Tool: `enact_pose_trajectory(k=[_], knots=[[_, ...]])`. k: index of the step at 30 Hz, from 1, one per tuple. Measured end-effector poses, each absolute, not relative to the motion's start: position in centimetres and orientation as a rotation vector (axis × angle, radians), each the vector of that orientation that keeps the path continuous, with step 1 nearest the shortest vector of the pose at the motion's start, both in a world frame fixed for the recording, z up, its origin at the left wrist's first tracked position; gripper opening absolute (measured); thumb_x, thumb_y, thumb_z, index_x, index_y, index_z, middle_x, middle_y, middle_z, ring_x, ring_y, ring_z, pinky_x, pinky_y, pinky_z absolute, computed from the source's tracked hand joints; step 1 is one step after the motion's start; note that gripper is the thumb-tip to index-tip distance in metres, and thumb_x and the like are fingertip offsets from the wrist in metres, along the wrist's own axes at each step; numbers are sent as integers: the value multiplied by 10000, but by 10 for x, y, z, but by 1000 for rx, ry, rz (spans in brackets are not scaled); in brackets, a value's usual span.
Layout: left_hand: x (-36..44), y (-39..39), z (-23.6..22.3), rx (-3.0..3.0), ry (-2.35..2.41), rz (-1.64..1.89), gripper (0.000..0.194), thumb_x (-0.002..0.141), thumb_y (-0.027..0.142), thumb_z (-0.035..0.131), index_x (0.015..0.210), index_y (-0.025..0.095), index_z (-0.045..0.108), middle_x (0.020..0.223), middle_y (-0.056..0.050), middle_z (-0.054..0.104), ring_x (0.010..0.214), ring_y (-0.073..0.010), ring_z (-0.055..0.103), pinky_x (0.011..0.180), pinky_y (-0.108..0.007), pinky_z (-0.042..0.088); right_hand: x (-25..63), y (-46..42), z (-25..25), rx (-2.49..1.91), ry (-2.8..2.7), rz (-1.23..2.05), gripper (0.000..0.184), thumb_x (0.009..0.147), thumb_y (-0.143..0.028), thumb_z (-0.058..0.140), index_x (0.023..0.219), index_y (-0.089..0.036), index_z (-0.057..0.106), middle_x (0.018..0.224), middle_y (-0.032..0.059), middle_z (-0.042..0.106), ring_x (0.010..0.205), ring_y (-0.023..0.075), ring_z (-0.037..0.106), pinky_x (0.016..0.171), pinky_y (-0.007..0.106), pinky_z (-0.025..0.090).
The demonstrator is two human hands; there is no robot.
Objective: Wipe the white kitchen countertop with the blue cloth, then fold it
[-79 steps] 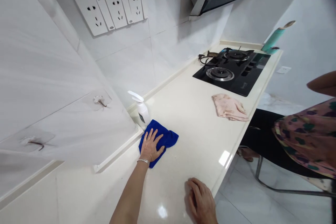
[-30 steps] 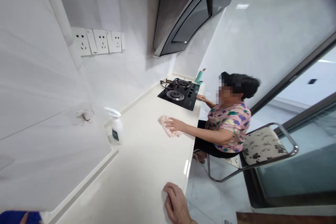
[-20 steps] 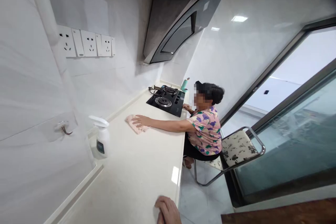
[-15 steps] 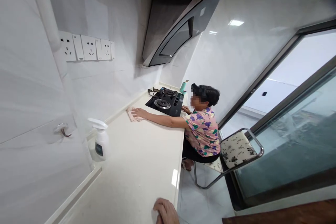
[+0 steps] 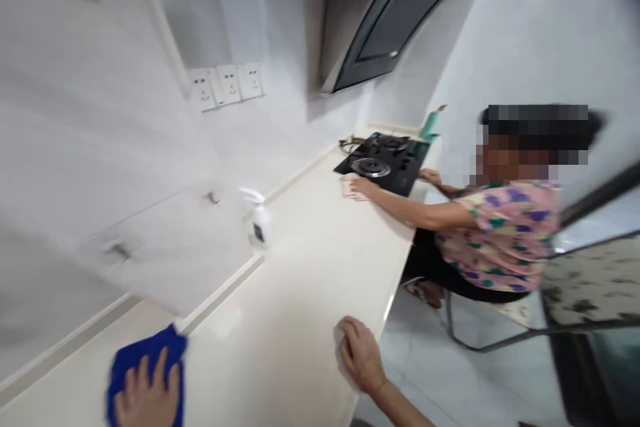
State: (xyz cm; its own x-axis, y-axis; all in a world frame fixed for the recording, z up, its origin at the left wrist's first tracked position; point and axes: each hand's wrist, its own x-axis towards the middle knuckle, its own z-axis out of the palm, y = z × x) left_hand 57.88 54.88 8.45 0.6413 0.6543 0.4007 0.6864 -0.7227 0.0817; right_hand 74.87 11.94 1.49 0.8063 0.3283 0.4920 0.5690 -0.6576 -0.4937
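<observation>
My left hand [image 5: 145, 397] lies flat, fingers spread, on a blue cloth [image 5: 127, 360] at the lower left of the cream countertop [image 5: 310, 260]. My right hand [image 5: 361, 353] rests on the counter's front edge, fingers curled down, nothing seen in it. A white spray bottle [image 5: 257, 221] stands by the wall further along. The picture is smeared by motion.
A seated person in a patterned top [image 5: 500, 227] presses a pink cloth [image 5: 350, 188] on the counter beside a black gas hob [image 5: 383, 159]. A teal bottle [image 5: 431, 121] stands behind the hob. Wall sockets [image 5: 227, 83] and a range hood [image 5: 395, 13] are above. A metal chair [image 5: 575, 293] stands at right.
The view swung down and left, bringing my left hand and the blue cloth back into sight. The other person's pink cloth has moved along the counter up to the hob.
</observation>
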Motion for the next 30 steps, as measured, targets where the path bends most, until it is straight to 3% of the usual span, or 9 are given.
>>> enact_pose_trajectory(k=[5,10,13,17,23,30], knots=[[547,479,59,-2734,-877,-592,501,1013,354,348,1431,169,555,1549,-190,422,1492,-384,290,1201,-621,274,746,115,7,-2375,-682,-435,303,905,-193,462,1193,-207,558,1191,121,618,1072,283,588,905,462,497],[562,385,56,-2968,-671,-468,555,987,328,443,1536,261,394,1650,-133,244,1539,-354,177,1212,-639,268,744,112,11,-2386,-700,-456,277,919,-220,446,1167,-214,569,1171,114,629,1054,277,593,884,440,488],[591,329,61,-3224,-465,-366,651,977,449,493,1578,345,263,1678,-89,153,1543,-365,154,1207,-665,281,745,109,9,-2389,-712,-450,266,924,-249,443,1152,-221,577,1161,112,634,1051,283,596,867,434,485],[635,278,65,-3489,-58,-298,674,986,544,451,1588,345,223,1693,-60,46,1557,-351,81,1247,-664,211,747,105,6,-2398,-736,-447,275,931,-295,444,1159,-215,574,1153,121,638,1022,293,603,848,437,486],[627,277,69,-3597,60,-264,609,1008,534,415,1573,360,268,1694,-31,71,1563,-308,63,1262,-641,205,748,102,7,-2383,-796,-473,278,939,-318,438,1142,-188,576,1115,132,642,986,289,603,843,427,485],[506,343,78,-3366,-335,-178,604,986,423,497,1555,405,293,1677,-1,177,1544,-298,189,1234,-602,305,747,101,11,-2387,-765,-490,264,917,-291,453,1089,-187,624,1081,127,642,972,284,601,825,418,472]])
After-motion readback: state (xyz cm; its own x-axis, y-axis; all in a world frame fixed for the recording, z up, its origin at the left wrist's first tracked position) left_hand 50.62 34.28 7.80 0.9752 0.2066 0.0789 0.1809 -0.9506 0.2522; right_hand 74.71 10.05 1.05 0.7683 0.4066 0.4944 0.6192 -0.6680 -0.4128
